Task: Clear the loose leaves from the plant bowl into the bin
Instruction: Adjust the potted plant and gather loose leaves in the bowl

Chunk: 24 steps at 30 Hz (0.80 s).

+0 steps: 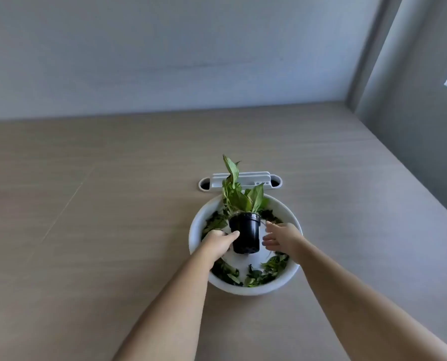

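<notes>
A white plant bowl [291,273] sits on a light wooden table. In its middle stands a black pot [245,235] with a green leafy plant [236,194] rising from it. Loose dark green leaves [268,269] lie scattered around the pot on the bowl's floor. My left hand [218,242] grips the pot's left side, thumb across its front. My right hand [282,238] hovers just right of the pot with its fingers spread, holding nothing. No bin is in view.
A white cable-port fitting [240,179] is set into the table [113,204] just behind the bowl. A pale wall runs along the table's far edge and a grey wall along the right edge.
</notes>
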### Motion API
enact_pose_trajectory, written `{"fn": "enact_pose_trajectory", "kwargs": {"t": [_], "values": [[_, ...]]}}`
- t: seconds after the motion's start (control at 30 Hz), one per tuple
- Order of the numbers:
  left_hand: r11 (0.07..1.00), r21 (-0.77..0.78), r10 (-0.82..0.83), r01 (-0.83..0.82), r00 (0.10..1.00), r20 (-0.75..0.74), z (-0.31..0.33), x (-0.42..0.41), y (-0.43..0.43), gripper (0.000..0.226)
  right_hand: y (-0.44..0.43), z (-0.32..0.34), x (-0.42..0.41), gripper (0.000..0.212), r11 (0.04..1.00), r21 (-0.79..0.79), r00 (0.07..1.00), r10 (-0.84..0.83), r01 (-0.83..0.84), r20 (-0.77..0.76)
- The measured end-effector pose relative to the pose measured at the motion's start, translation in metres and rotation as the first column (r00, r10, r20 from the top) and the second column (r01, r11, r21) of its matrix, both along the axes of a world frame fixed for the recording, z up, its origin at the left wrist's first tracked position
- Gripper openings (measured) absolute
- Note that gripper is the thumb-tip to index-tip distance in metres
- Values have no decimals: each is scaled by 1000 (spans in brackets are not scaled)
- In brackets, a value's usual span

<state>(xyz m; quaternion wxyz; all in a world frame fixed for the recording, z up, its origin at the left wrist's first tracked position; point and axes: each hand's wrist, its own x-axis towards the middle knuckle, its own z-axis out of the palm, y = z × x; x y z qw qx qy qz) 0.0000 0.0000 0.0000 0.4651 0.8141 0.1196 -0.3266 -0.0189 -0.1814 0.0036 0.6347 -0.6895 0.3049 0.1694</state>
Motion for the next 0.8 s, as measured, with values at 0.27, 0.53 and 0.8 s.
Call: {"fn": "enact_pose_trajectory", "kwargs": {"t": [0.27, 0.53, 0.8], "values": [[974, -153, 174, -170, 985, 18, -24, 11, -9, 48, 5, -18, 8, 38, 994, -25, 994, 106, -105, 6], [954, -236, 212, -186, 973, 90, -9, 15, -10, 43, -2, -5, 16, 46, 985, -99, 975, 156, -142, 157], [962, -232, 205, -145, 943, 261, -8, 12, -14, 48, -1, -11, 13, 47, 983, -134, 951, 160, -128, 266]]}}
